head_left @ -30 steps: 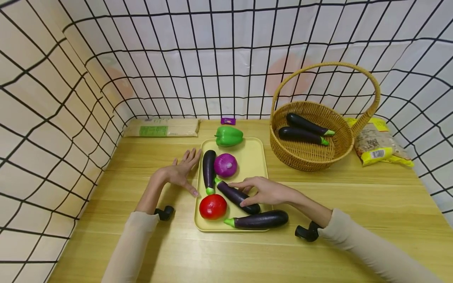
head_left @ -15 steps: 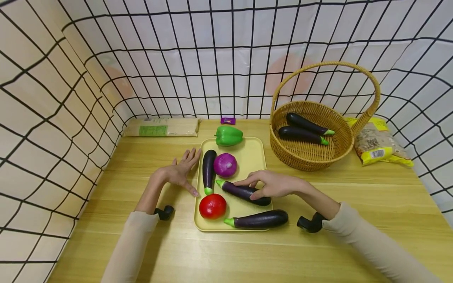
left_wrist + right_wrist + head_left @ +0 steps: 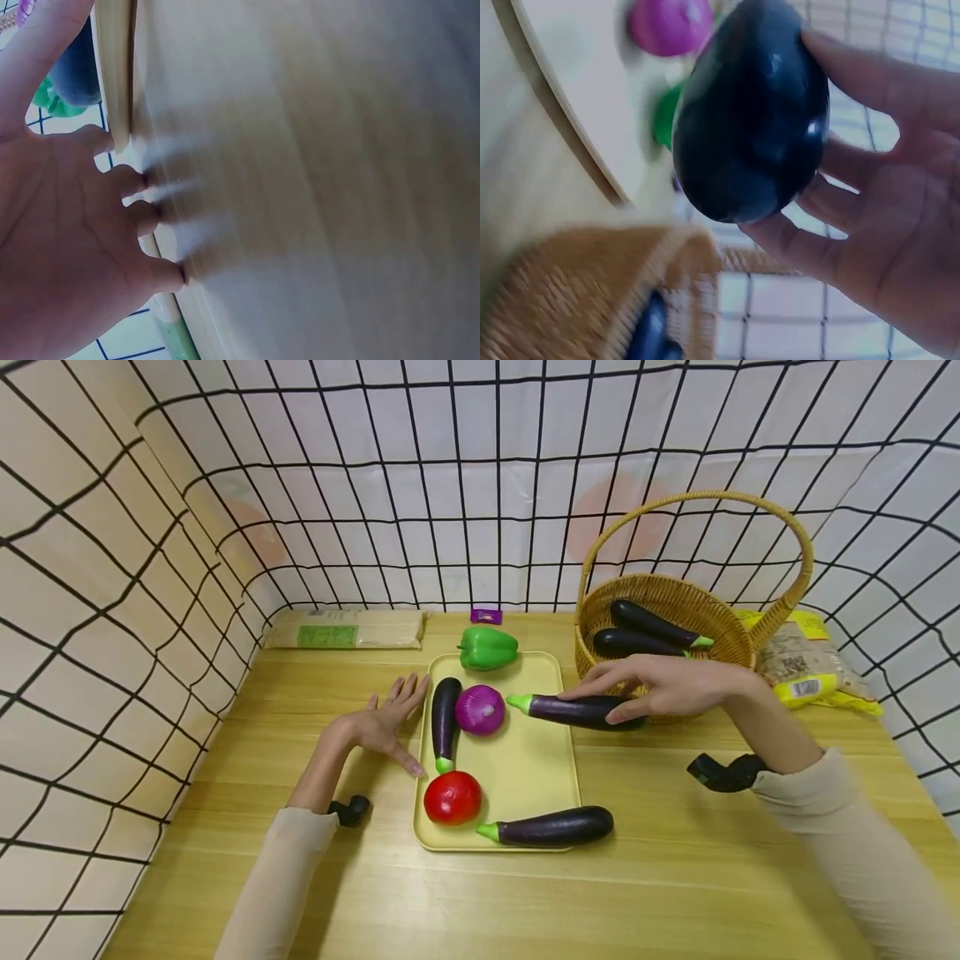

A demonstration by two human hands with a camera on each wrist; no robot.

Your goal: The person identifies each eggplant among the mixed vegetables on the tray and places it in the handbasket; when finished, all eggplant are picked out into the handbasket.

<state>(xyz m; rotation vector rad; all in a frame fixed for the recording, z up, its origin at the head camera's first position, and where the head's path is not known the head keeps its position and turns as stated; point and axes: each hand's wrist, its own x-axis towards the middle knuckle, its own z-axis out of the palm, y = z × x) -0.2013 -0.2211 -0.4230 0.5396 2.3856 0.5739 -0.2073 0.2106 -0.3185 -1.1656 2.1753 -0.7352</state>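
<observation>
My right hand (image 3: 667, 687) holds an eggplant (image 3: 573, 711) between thumb and fingers, raised over the right edge of the yellow tray (image 3: 525, 768). In the right wrist view the rounded dark end of that eggplant (image 3: 754, 120) fills the middle. My left hand (image 3: 385, 724) is spread on the table with its fingertips at the tray's left edge. On the tray lie a second eggplant (image 3: 446, 718), a purple onion (image 3: 480, 710), a red tomato (image 3: 453, 798) and a green bell pepper (image 3: 488, 648) at the far end. Another eggplant (image 3: 555, 827) overhangs the near right corner.
A wicker basket (image 3: 663, 589) with a tall handle stands at the back right, two eggplants (image 3: 660, 625) inside. Beside it lies a yellow bag (image 3: 806, 664). A long noodle-like packet (image 3: 345, 630) and a small purple packet (image 3: 486, 616) rest along the back, before a black grid wall (image 3: 420, 493).
My right hand has lifted the eggplant from the middle of the tray and carried it right and away from me, toward the basket. The left hand has stayed in place.
</observation>
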